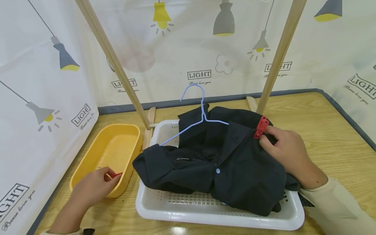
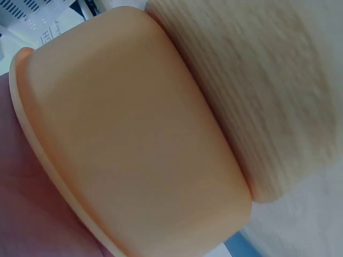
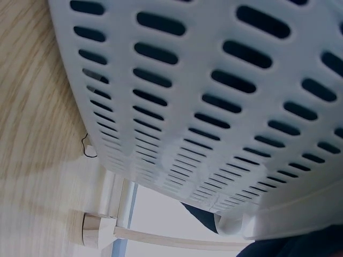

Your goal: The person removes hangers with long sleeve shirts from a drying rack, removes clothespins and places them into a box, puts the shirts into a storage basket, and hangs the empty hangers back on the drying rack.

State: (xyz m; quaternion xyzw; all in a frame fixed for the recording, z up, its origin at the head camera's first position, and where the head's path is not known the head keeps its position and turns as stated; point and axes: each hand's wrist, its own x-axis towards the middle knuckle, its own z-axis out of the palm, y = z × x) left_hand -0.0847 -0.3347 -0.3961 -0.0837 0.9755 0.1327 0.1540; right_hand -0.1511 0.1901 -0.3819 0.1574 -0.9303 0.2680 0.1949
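Note:
A black button-up shirt [image 1: 249,173] lies over a white basket [image 1: 164,212], with a light blue hanger [image 1: 202,111] in its neck and the hook standing up. My right hand [image 1: 286,148] grips a red clothespin [image 1: 261,127] at the shirt's right shoulder, near the hanger's end. Whether its jaws bite both cloth and hanger I cannot tell. My left hand [image 1: 94,184] is over the near end of a yellow tub [image 1: 133,156], thumb and forefinger pinching a second red clothespin [image 1: 117,175], mostly hidden. The left wrist view shows chiefly the tub's outer wall [image 2: 144,128].
Two wooden poles [image 1: 117,67] [image 1: 282,55] rise behind the basket from wooden feet on the table [image 1: 332,130]. Printed cloth walls [image 1: 176,49] close off the back and sides. The basket's slotted side [image 3: 177,107] fills most of the right wrist view.

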